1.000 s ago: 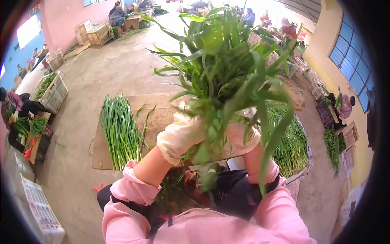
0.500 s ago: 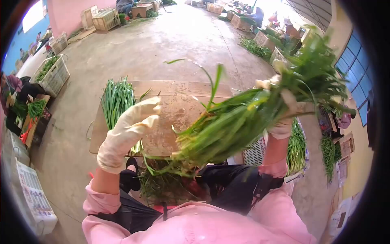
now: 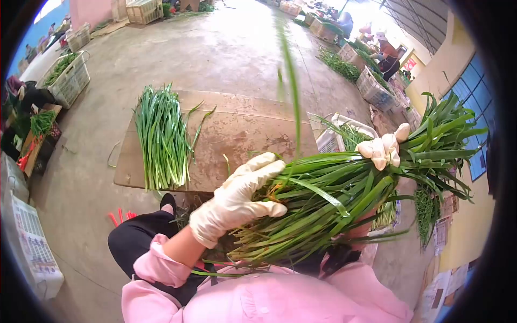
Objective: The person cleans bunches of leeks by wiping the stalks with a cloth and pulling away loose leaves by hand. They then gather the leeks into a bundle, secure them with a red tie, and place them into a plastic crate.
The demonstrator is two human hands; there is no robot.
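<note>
green leaves (image 3: 344, 188), cream gloves (image 3: 234, 202), pink sleeves (image 3: 161, 264), brown board (image 3: 237, 134).

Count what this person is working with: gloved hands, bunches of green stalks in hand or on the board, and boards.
Gloved hands: 2, left hand and right hand
Bunches of green stalks: 2, held bunch and laid bunch
Boards: 1, wooden board
Total: 5

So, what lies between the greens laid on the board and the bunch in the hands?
In the head view, mostly bare board separates the laid greens from the held bunch; one stray leaf lies there.
</note>
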